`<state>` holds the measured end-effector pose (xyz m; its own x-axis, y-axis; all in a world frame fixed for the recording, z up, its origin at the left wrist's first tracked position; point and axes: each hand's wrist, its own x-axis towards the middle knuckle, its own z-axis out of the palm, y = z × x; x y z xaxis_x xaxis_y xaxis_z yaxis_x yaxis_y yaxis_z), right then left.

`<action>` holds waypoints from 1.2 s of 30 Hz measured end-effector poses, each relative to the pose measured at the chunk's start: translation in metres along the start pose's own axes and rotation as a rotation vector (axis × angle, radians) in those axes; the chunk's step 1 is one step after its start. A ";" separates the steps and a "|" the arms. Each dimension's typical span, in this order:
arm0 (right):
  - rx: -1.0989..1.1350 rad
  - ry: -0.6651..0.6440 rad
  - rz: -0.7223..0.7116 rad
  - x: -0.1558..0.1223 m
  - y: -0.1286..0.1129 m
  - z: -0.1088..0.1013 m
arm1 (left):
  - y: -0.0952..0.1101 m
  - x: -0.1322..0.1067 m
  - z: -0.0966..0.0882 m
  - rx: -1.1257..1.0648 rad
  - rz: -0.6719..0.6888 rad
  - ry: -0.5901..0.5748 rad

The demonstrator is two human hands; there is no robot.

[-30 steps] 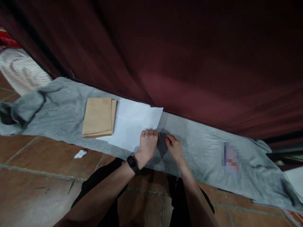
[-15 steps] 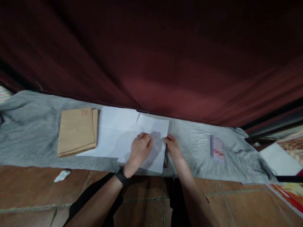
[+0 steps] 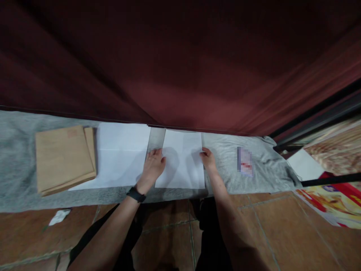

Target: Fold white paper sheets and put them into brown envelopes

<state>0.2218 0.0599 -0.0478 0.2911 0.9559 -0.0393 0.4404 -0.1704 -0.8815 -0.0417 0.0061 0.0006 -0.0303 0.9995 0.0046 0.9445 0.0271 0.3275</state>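
A white sheet of paper (image 3: pixel 183 169) lies flat in front of me on the grey cloth. My right hand (image 3: pixel 208 161) pinches its right edge between thumb and fingers. At the sheet's left edge rests my left hand (image 3: pixel 153 165), palm down with fingers stretched over the strip of cloth beside it; the thumb is near the sheet. Left of that strip is more white paper (image 3: pixel 121 154) with a crease across it. A stack of brown paper envelopes (image 3: pixel 63 160) covers the left end of that paper.
The grey cloth (image 3: pixel 225 180) runs along a dark red curtain (image 3: pixel 180 94). A small blurred item (image 3: pixel 245 162) lies to the right. A crumpled white scrap (image 3: pixel 59 217) is on the tiled floor (image 3: pixel 169 244). At far right are a dark bar (image 3: pixel 332 179) and a colourful printed box (image 3: pixel 332 203).
The nearer white sheet no longer overlaps the other paper; a strip of cloth shows between them. My left hand has gone from the sheet's middle to its left edge. The view has shifted right.
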 end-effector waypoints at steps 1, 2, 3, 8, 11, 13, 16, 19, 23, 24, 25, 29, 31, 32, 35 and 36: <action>-0.015 0.001 -0.005 -0.001 0.000 -0.002 | 0.002 0.000 0.001 0.017 0.004 0.000; -0.039 0.011 -0.020 -0.002 0.000 -0.003 | 0.005 -0.001 0.002 0.034 0.005 0.012; -0.086 0.032 -0.052 -0.005 -0.002 -0.004 | 0.008 -0.002 0.004 0.052 0.004 0.035; -0.500 0.020 -0.439 -0.035 -0.015 0.010 | 0.030 -0.009 0.020 0.086 0.170 0.146; -0.577 -0.265 -0.630 -0.056 -0.019 0.025 | 0.040 -0.010 0.035 0.066 0.343 0.057; -0.623 -0.363 -0.672 -0.063 -0.017 0.030 | 0.042 -0.010 0.044 0.071 0.384 -0.002; -0.688 -0.375 -0.653 -0.063 -0.010 0.023 | 0.038 -0.008 0.052 0.083 0.362 -0.032; -0.741 -0.368 -0.631 -0.055 -0.001 0.006 | 0.030 -0.007 0.053 0.100 0.318 -0.024; -0.759 -0.354 -0.609 -0.046 0.009 -0.014 | 0.016 -0.010 0.049 0.128 0.278 -0.012; -0.759 -0.348 -0.603 -0.046 0.011 -0.018 | 0.012 -0.011 0.048 0.134 0.268 -0.007; -0.760 -0.342 -0.597 -0.045 0.013 -0.022 | 0.009 -0.013 0.047 0.139 0.256 -0.002; -0.773 -0.325 -0.569 -0.045 0.018 -0.036 | 0.001 -0.019 0.043 0.143 0.197 0.025; -0.776 -0.324 -0.555 -0.045 0.019 -0.042 | -0.003 -0.021 0.041 0.139 0.175 0.034; -0.774 -0.323 -0.547 -0.044 0.020 -0.045 | -0.004 -0.021 0.039 0.136 0.169 0.035; -0.744 -0.321 -0.532 -0.043 0.021 -0.052 | -0.009 -0.020 0.033 0.126 0.163 0.034; -0.728 -0.326 -0.531 -0.042 0.021 -0.054 | -0.012 -0.019 0.030 0.121 0.165 0.034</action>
<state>0.2651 0.0033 -0.0393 -0.3010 0.9520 0.0560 0.8985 0.3028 -0.3178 -0.0424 -0.0131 -0.0320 0.1190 0.9895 0.0814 0.9700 -0.1334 0.2033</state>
